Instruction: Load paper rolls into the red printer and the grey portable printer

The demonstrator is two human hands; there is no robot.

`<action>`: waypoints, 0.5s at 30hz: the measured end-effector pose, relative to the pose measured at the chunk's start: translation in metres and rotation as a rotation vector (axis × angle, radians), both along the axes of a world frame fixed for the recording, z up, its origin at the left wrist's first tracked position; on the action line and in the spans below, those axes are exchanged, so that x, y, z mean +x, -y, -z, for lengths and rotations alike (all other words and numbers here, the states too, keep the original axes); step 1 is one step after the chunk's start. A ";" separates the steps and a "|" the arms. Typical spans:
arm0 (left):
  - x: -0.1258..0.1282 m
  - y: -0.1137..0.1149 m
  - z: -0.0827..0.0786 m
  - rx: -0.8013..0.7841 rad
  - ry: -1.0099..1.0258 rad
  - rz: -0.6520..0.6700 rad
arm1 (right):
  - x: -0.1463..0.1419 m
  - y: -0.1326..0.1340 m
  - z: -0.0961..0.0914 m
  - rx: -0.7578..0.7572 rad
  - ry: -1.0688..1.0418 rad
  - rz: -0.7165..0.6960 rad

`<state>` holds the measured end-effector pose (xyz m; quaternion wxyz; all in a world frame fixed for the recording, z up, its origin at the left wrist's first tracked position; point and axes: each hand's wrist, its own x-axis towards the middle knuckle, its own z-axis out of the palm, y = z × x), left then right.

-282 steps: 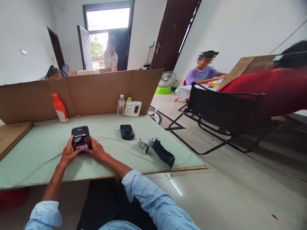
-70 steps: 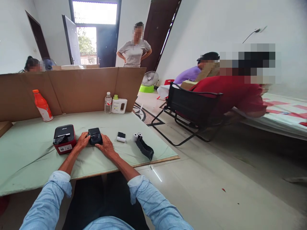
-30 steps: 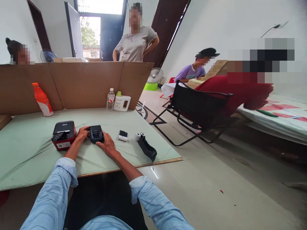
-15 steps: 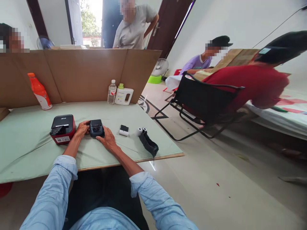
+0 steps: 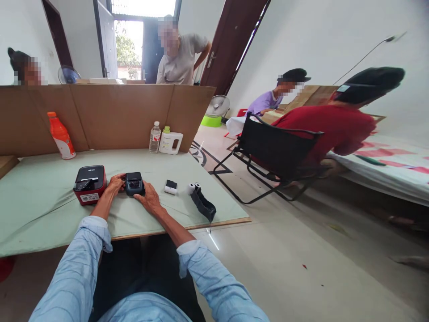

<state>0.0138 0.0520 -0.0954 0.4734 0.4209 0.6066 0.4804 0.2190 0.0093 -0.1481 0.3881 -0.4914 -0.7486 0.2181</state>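
Observation:
A small dark portable printer (image 5: 134, 184) stands on the pale green tabletop (image 5: 161, 214), gripped from both sides. My left hand (image 5: 116, 184) has its fingers against the printer's left side. My right hand (image 5: 148, 197) holds the right side, thumb along the front edge. Just left of my left hand is a red box (image 5: 89, 184) with a black top and a white label. To the right lie a small black-and-white block (image 5: 170, 187) and a black ribbon-like strip (image 5: 203, 205) with white rolls at its upper end.
A cardboard screen (image 5: 124, 117) runs along the table's back. Before it stand an orange bottle (image 5: 62, 137), a clear bottle (image 5: 154, 137) and a white jug (image 5: 170, 142). To the right, a person in red (image 5: 328, 120) sits in a black folding chair (image 5: 279, 145); several other people are around.
The camera view has tilted and shifted slightly, so the whole scene appears lower. Both hands stay on the printer, which keeps its place on the table.

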 end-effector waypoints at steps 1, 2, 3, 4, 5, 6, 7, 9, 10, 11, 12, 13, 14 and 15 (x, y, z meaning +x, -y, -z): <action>0.000 0.000 0.000 -0.003 -0.007 -0.001 | 0.000 0.000 0.000 -0.002 0.000 0.003; 0.000 -0.001 0.000 -0.006 -0.015 -0.004 | -0.001 0.000 0.001 -0.003 0.001 0.005; 0.000 -0.001 0.000 -0.009 -0.024 -0.008 | -0.001 0.000 0.001 -0.002 0.002 0.007; 0.000 -0.001 0.000 -0.011 -0.035 -0.013 | -0.001 0.000 0.001 0.003 0.002 0.009; 0.000 -0.002 0.000 -0.010 -0.047 -0.018 | -0.001 0.000 0.002 0.011 0.002 0.010; 0.000 -0.001 0.000 -0.007 -0.059 -0.024 | -0.001 0.000 0.002 0.019 0.003 0.009; 0.000 -0.001 -0.001 0.000 -0.073 -0.030 | -0.001 0.000 0.002 0.027 0.003 0.007; 0.000 0.002 -0.001 0.021 -0.101 -0.038 | 0.000 0.000 0.001 0.038 0.004 -0.001; 0.000 0.004 -0.001 0.034 -0.113 -0.039 | 0.000 0.001 0.000 0.041 0.005 -0.005; 0.000 0.006 -0.001 0.046 -0.121 -0.037 | 0.000 0.001 0.000 0.041 0.008 -0.009; 0.000 0.008 -0.001 0.058 -0.127 -0.034 | 0.000 0.001 -0.001 0.041 0.013 -0.012; 0.001 0.009 0.000 0.070 -0.130 -0.028 | 0.000 0.002 -0.001 0.040 0.019 -0.011; 0.002 0.010 0.000 0.082 -0.132 -0.023 | 0.000 0.002 -0.002 0.038 0.025 -0.009; 0.002 0.010 0.000 0.095 -0.133 -0.018 | 0.000 0.002 -0.002 0.039 0.029 -0.005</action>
